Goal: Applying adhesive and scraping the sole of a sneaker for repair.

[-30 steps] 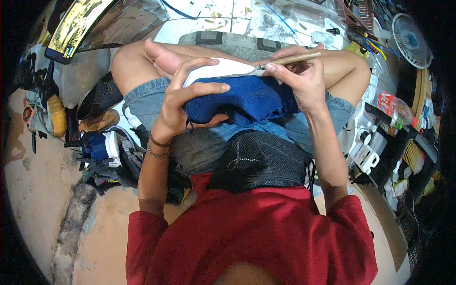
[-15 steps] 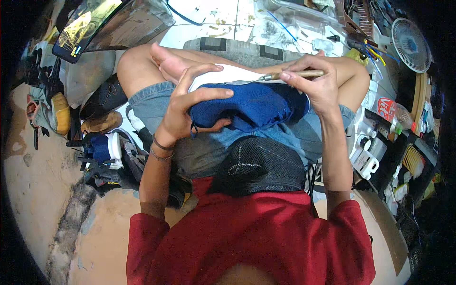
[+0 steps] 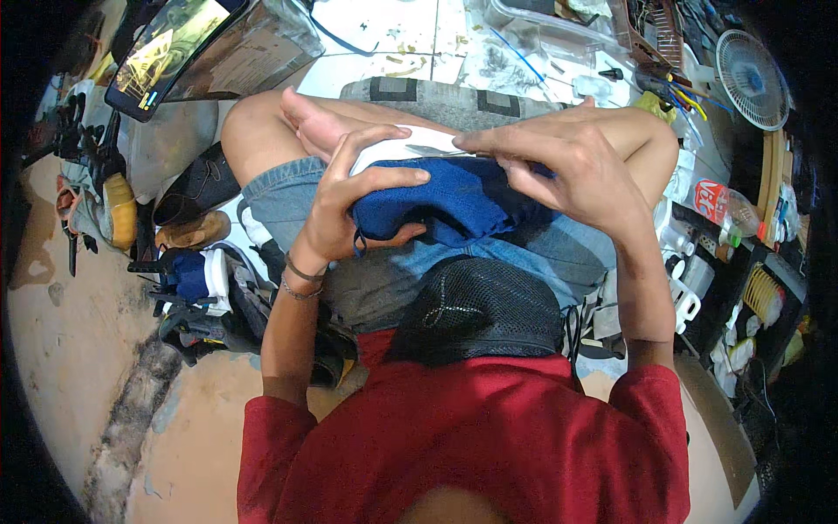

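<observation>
A blue knit shoe (image 3: pixel 436 194) with a white sole (image 3: pixel 388 154) lies sideways over my lap, its sole edge facing away from me. My left hand (image 3: pixel 336 194) grips its left end, fingers over the sole and upper, thumb side spread around the opening. A thin blue loop hangs near that end. My right hand (image 3: pixel 567 170) is closed at the shoe's right part, index finger stretched along the sole edge. From under that fingertip a slim metal-tipped tool (image 3: pixel 428 150) points left along the seam between sole and upper; its handle is hidden in the hand.
A phone (image 3: pixel 166 57) leans against a cardboard box (image 3: pixel 240 65) at far left. Several shoes and black clamps (image 3: pixel 196 279) lie on the left. A black mesh cap (image 3: pixel 480 306) is below the shoe. To the right are a plastic bottle (image 3: pixel 729 205) and a white fan (image 3: pixel 752 79).
My right hand has moved left and turned over the shoe, its index finger now reaching along the sole edge. The tool's tip has shifted left and its tan handle is now hidden.
</observation>
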{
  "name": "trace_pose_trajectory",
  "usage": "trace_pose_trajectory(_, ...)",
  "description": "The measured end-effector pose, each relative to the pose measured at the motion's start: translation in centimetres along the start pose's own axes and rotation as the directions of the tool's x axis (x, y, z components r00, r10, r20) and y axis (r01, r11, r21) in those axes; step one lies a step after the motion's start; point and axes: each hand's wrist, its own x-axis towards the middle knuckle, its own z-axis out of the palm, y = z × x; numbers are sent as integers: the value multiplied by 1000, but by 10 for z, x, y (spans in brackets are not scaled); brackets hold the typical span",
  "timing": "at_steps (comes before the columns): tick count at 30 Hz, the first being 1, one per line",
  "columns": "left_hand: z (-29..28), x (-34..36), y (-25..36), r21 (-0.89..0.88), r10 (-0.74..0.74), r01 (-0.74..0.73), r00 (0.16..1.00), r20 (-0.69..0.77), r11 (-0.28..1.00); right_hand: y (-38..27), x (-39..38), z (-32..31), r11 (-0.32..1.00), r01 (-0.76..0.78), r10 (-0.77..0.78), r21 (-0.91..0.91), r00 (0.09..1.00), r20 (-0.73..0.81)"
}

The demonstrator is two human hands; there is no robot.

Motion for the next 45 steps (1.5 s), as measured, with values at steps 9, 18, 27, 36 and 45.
trace_pose_trajectory(9,1,-2,-2,9,13,-13,1000,-13,1000,20,-3,1,991,108,-109,76,994,15)
trace_pose_trajectory(18,1,-2,-3,2,21,-21,1000,-15,1000,26,6,13,980,156,-156,127,988,-11)
trace_pose_trajectory(27,1,-3,-1,36,4,-4,1000,-7,999,18,21,19,983,146,-149,115,989,24)
trace_pose_trajectory(36,-1,0,3,-14,-15,15,1000,-6,1000,17,-6,5,997,67,-66,43,997,-37)
trace_pose_trajectory(45,-2,-1,2,7,7,-7,1000,-16,1000,15,6,11,989,130,-124,64,988,-97)
